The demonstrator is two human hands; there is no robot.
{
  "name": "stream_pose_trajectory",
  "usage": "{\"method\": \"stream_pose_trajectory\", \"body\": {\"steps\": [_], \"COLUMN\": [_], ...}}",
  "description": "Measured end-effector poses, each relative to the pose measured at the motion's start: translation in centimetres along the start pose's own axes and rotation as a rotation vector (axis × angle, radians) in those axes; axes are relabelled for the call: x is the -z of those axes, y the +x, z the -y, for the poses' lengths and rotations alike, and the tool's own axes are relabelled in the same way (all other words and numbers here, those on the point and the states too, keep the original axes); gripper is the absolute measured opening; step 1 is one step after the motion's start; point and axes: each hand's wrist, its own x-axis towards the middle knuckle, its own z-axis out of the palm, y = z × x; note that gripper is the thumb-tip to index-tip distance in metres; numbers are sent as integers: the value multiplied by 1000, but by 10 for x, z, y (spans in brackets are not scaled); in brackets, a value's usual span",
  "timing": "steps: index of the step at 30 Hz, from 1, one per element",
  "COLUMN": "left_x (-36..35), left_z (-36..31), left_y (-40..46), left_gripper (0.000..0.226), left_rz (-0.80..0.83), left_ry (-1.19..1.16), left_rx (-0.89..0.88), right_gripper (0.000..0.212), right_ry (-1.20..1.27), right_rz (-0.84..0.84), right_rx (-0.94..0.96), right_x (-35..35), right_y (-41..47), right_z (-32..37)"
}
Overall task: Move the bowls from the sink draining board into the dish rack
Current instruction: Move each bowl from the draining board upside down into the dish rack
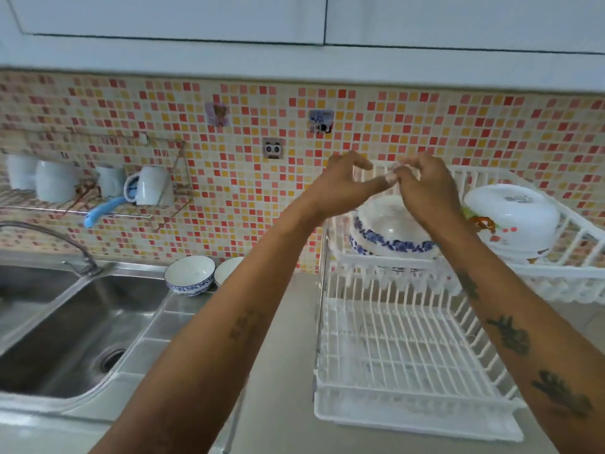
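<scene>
Two small blue-and-white bowls stand upright on the steel draining board (170, 319): one bowl (190, 275) in full view, a second bowl (227, 268) partly behind my left forearm. The white two-tier dish rack (409, 348) is to the right. On its upper tier an upside-down bowl with a blue rim pattern (389, 234) lies beside a larger upside-down white flowered bowl (514, 217). My left hand (343, 181) and my right hand (425, 188) hover close together just above the blue-rimmed bowl, fingers apart, holding nothing.
The steel sink (65, 329) with its curved tap (49, 237) is at the left. A wire wall shelf (98, 204) holds white cups and a blue brush. The rack's lower tier holds nothing. White cupboards hang overhead.
</scene>
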Motion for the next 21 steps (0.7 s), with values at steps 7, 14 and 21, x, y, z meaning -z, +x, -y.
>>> {"method": "stream_pose_trajectory", "body": {"steps": [7, 14, 21], "left_x": [94, 153, 168], "left_z": [75, 208, 332], "left_y": [-1, -21, -51], "left_gripper": [39, 37, 52], "left_rz": [-178, -206, -291], "left_ry": [-282, -361, -606], "left_rx": [201, 531, 914], "right_gripper": [19, 11, 41], "right_ry": [439, 401, 315], "right_rz": [38, 404, 482], "right_rx": [298, 141, -377], "right_x": [-87, -225, -333], "right_y": [-51, -58, -28], "right_z": [91, 100, 21]}}
